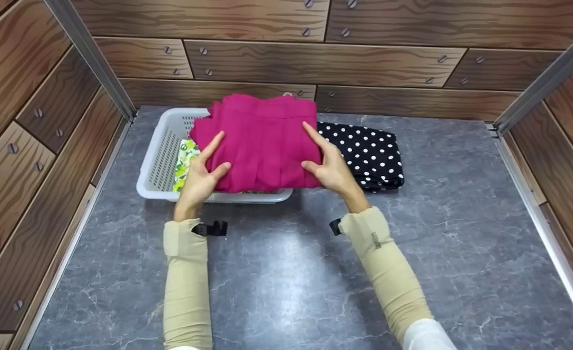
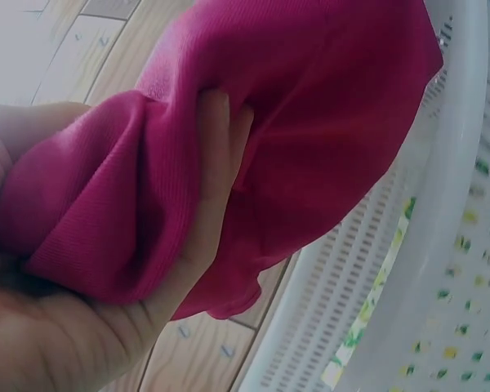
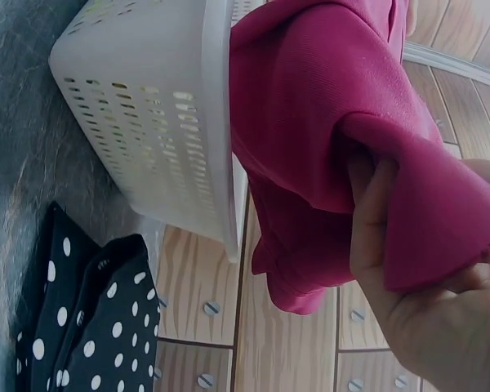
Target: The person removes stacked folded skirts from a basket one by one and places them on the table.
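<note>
A folded magenta garment [image 1: 267, 141] is held up over the white plastic basket [image 1: 151, 167], covering much of its opening in the head view. My left hand [image 1: 201, 180] grips its left side, thumb on top and other fingers tucked beneath. On the opposite side my right hand [image 1: 332, 167] pinches the cloth the same way. In the left wrist view, the fingers [image 2: 216, 163] run under a fold of the magenta cloth. The right wrist view shows the garment's edge wrapped by the right hand [image 3: 400, 302]. Inside the basket lies a yellow-green patterned cloth [image 1: 185, 160], partly hidden.
Right of the basket, a folded black cloth with white polka dots [image 1: 369, 155] lies on the grey marbled surface [image 1: 277, 282]. Wood-patterned panels [image 1: 325, 63] wall in the back and both sides, with metal rails [image 1: 544, 223] along the edges.
</note>
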Demonstrator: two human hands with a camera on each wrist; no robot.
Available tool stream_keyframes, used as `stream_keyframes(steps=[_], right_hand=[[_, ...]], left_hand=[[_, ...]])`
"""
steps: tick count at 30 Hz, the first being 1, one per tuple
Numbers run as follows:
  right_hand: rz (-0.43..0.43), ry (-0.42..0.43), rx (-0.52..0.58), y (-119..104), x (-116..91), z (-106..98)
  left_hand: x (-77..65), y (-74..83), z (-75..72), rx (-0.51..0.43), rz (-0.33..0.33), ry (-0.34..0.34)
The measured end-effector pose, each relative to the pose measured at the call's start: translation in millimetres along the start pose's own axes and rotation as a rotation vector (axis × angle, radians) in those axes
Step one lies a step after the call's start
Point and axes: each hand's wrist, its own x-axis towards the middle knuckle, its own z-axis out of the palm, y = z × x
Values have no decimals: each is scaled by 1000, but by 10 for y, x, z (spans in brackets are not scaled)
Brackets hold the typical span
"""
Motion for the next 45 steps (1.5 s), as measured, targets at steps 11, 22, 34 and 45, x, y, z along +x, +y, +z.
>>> stream_keyframes(steps=[11,22,34,45], right_hand=[[-17,21,29,7,-227,-168],[-74,83,-12,-17,-493,-388],[-142,161,-68,-35,-876,-622],[-102,205,-107,113,-1430,-800]], left_hand=[[-54,18,183,-1,2,-51],[-59,70,426,-18,26,-110],[-112,87,799,-109,33,-174],[-335,-60,1202,-130,-4,-290]])
